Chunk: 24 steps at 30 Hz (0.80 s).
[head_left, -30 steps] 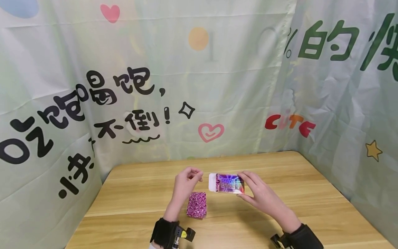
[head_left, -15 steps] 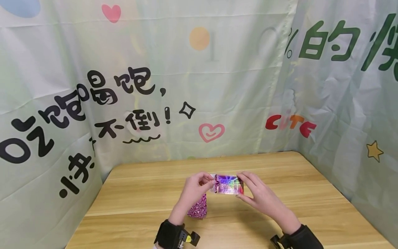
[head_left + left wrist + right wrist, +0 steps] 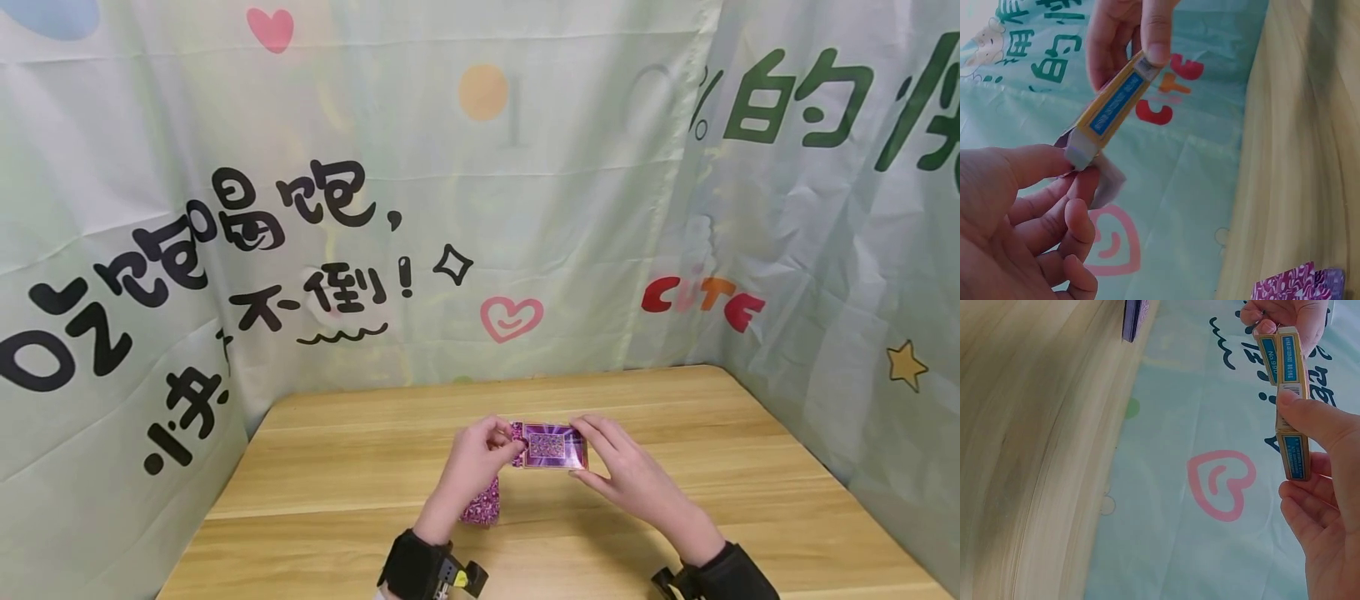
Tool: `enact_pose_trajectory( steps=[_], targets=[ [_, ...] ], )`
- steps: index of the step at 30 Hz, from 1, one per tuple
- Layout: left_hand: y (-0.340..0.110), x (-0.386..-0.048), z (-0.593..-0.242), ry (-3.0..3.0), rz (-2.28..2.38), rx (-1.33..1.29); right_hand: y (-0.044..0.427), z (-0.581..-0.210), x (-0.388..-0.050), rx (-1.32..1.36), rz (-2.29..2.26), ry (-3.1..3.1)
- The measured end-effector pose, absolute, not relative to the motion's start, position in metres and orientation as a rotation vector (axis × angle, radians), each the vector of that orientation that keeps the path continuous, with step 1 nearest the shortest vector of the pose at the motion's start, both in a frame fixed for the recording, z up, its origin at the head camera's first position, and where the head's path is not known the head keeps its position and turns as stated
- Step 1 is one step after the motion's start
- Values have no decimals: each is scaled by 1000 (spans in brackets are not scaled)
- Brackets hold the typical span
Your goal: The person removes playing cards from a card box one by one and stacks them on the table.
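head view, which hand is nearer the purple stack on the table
The left hand: it partly hides the purple stack, while the right hand, on the right end of the box, is farther off.

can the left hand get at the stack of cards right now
Probably yes: the stack of cards lies on the table near the left hand, with nothing seen on top. That hand would first have to let go of the box, which the right hand also grips.

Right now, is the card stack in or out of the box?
Out: the card stack lies on the table, apart from the box the right hand holds.
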<state>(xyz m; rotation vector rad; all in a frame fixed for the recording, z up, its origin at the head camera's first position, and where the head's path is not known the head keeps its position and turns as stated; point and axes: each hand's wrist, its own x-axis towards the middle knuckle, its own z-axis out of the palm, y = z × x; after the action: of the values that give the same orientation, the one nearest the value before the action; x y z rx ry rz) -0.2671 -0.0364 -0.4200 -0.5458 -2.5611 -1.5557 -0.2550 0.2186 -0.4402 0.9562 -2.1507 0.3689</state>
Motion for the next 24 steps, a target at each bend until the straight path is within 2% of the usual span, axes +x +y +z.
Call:
enact_pose_trajectory(
  steps=[17, 24],
  targets=[
    [-71, -280, -410, -2530, -1657, -359, 222, -440, -258, 899, 340, -2170],
    [-83, -283, -405, -2402, -1654, -185, 223, -441, -257, 901, 336, -2172]
  ],
)
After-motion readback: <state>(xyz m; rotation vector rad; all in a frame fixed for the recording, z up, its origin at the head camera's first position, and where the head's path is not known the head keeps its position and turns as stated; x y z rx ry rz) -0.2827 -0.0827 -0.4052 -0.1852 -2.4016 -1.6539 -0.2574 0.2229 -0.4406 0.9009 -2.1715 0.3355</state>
